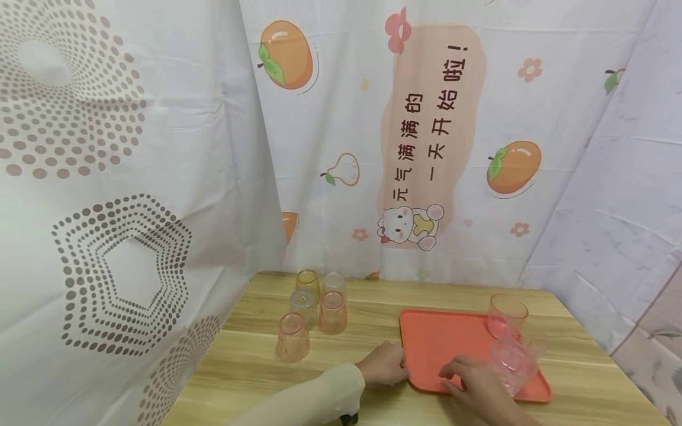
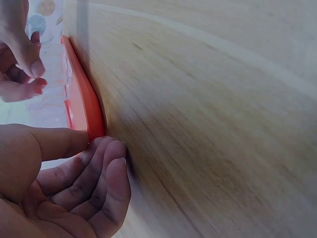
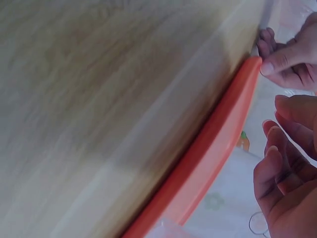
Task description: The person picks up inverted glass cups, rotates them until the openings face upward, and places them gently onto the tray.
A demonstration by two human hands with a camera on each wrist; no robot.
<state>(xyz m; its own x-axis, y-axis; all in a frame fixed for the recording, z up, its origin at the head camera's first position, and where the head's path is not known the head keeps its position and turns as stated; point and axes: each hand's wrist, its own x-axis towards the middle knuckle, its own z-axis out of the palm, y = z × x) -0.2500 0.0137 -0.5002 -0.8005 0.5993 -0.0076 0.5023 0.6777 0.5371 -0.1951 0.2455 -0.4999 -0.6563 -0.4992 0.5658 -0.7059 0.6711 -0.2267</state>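
A red-orange tray (image 1: 437, 346) lies on the wooden table. My left hand (image 1: 386, 365) pinches its left edge near the front corner; in the left wrist view the thumb (image 2: 62, 144) lies on the rim with the fingers curled below. Over the tray's front part, my right hand (image 1: 474, 381) hovers with loosely bent fingers and holds nothing. In the right wrist view its fingers (image 3: 270, 173) are apart from the tray rim (image 3: 198, 163). Beside that hand, a clear pinkish vessel (image 1: 510, 360) is on the tray, its exact shape unclear. Behind it stands an orange-pink see-through cup (image 1: 508, 307).
Several tumblers stand upside down at the table's left: a front pink tumbler (image 1: 293, 338), another pink tumbler (image 1: 333, 313), a clear tumbler (image 1: 303, 305), a yellow tumbler (image 1: 308, 280) and a second clear one. Printed curtains (image 1: 341, 225) hang behind and on both sides.
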